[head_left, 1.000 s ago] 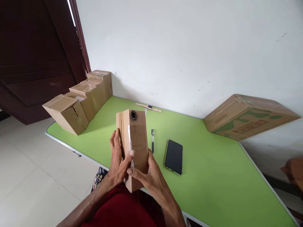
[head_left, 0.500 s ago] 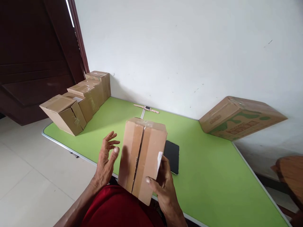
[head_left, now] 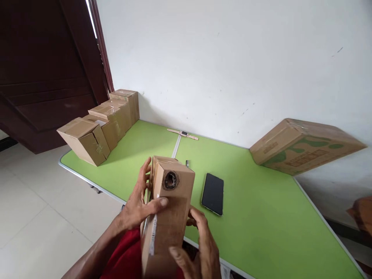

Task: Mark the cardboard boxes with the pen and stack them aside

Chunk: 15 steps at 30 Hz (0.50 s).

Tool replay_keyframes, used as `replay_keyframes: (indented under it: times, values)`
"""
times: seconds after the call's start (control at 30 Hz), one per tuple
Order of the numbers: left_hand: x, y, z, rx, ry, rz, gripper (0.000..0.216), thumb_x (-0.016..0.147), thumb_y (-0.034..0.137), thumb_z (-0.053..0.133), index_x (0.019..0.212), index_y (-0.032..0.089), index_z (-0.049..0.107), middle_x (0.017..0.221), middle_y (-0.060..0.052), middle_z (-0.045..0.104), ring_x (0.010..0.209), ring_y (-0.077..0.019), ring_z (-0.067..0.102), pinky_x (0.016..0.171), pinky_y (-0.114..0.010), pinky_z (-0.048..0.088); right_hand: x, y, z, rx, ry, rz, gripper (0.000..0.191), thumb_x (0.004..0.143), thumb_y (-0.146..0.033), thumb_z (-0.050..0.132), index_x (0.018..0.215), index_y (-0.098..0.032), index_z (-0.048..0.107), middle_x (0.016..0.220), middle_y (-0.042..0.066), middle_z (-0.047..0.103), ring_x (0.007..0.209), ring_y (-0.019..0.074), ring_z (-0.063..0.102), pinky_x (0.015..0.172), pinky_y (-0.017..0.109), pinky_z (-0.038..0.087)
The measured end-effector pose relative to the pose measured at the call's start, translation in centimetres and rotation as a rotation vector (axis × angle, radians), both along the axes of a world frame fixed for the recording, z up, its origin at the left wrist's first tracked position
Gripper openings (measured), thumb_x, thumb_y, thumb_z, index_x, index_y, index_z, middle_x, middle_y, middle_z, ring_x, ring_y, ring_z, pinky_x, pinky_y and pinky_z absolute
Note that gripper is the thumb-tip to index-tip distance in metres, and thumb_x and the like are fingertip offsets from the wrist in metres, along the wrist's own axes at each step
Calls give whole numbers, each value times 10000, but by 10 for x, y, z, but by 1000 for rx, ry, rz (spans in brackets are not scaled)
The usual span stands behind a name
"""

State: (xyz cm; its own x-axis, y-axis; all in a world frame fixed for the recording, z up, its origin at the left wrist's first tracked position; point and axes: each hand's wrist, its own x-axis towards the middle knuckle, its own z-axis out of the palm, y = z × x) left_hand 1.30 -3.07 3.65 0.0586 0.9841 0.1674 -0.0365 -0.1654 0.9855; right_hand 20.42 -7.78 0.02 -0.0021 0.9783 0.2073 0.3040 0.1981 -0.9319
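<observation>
I hold a tall brown cardboard box (head_left: 170, 217) above the near edge of the green table (head_left: 255, 209). A round torn hole shows near the top of the face turned toward me, and a white label strip runs along its lower left edge. My left hand (head_left: 138, 203) grips the box's left side, thumb across the front. My right hand (head_left: 202, 246) cups its lower right side from beneath.
A black phone (head_left: 213, 193) lies on the table just right of the box, with a pen (head_left: 187, 163) partly hidden behind it. Several taped cardboard boxes (head_left: 100, 126) line the far left; a large printed carton (head_left: 302, 145) sits at the right. A watch (head_left: 183, 133) lies by the wall.
The box has been turned in my hands: half a second ago its seamed face showed, now the face with the hole faces me. My left hand, then open beside it, has closed on its side.
</observation>
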Motion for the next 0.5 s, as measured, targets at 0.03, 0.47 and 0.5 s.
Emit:
replay_keyframes:
  times: [0.03,0.47,0.5]
  values:
    - [0,-1,-3,-43,-23,-47,1115,843,616,796,1697,404,110,1711,-104,306,1552,-399,345,1250,-605,334,4,5,6,-14,36,14,738,892,-684,647,1470,-247,508,1372,151,667,1142,352,690,906,459,579]
    - [-5,13,-43,-227,104,-57,817,956,617,638,1663,347,329,1650,-149,436,1478,-408,476,1168,-630,451,-9,92,39,-119,-136,65,407,898,-583,612,1093,-225,616,1143,145,699,1038,319,674,835,429,563]
    - [-5,15,-42,-226,120,-17,777,974,623,607,1655,351,352,1643,-143,443,1490,-406,461,1174,-630,443,-11,93,39,-105,-157,75,372,900,-563,600,1062,-228,606,1098,136,698,990,307,675,814,420,556]
